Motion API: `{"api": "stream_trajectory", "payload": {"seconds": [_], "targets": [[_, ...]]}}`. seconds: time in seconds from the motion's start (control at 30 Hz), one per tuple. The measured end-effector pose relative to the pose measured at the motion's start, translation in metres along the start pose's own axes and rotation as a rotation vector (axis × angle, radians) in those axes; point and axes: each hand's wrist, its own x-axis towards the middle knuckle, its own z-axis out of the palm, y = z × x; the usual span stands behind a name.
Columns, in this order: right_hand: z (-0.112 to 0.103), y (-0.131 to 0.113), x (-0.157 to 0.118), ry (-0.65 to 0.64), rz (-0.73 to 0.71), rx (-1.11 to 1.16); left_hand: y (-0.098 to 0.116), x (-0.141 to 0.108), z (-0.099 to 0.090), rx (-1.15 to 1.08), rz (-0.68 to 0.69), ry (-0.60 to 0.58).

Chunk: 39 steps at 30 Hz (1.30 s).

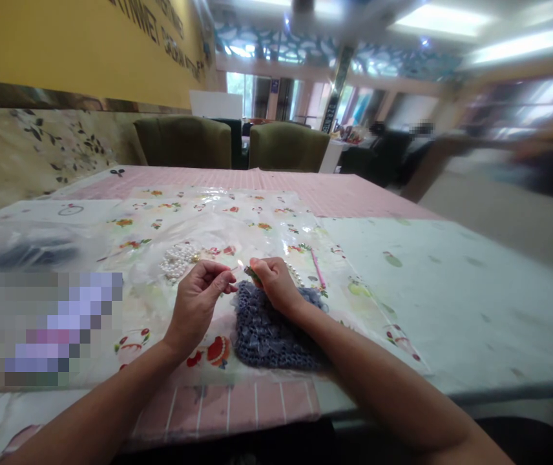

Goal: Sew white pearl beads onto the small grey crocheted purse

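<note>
My left hand (203, 294) is closed in a pinch, with a thin strand-like piece (234, 268) jutting from its fingertips; its exact kind is too small to tell. Facing it, my right hand (276, 281) wraps round a lighter (252, 274), and a small bright flame (240, 263) burns between the two hands. Below my right hand and wrist lies a dark grey-blue crocheted piece (271, 336) with ruffled loops, partly hidden by that arm. White pearl beads (176, 261) sit in a heap beyond my left hand. Right of my right hand is a pink crochet hook (318, 268).
Clear plastic sheeting with printed fruit and flowers covers the table (383, 310). On the left are a plastic bag with a dark bundle (34, 253) and a blurred-out purple object (66, 323). Scissors (117, 172) lie at the far left; armchairs (184, 142) stand beyond.
</note>
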Motion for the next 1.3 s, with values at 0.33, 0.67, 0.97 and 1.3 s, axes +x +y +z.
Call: {"api": "stream_trajectory", "payload": {"seconds": [0.33, 0.67, 0.97, 1.3], "targets": [[0.0, -0.001, 0.0, -0.002, -0.013, -0.006, -0.003, 0.0, 0.0, 0.009, 0.0, -0.005], [0.001, 0.002, 0.001, -0.003, -0.003, 0.008, -0.002, 0.001, 0.0, 0.018, -0.003, 0.004], [-0.001, 0.001, 0.003, 0.052, -0.028, 0.061, -0.001, 0.001, 0.0, 0.029, -0.042, 0.018], [-0.139, 0.019, 0.026, 0.356, 0.419, -0.883, -0.002, 0.005, 0.0, -0.236, -0.22, 0.014]]}}
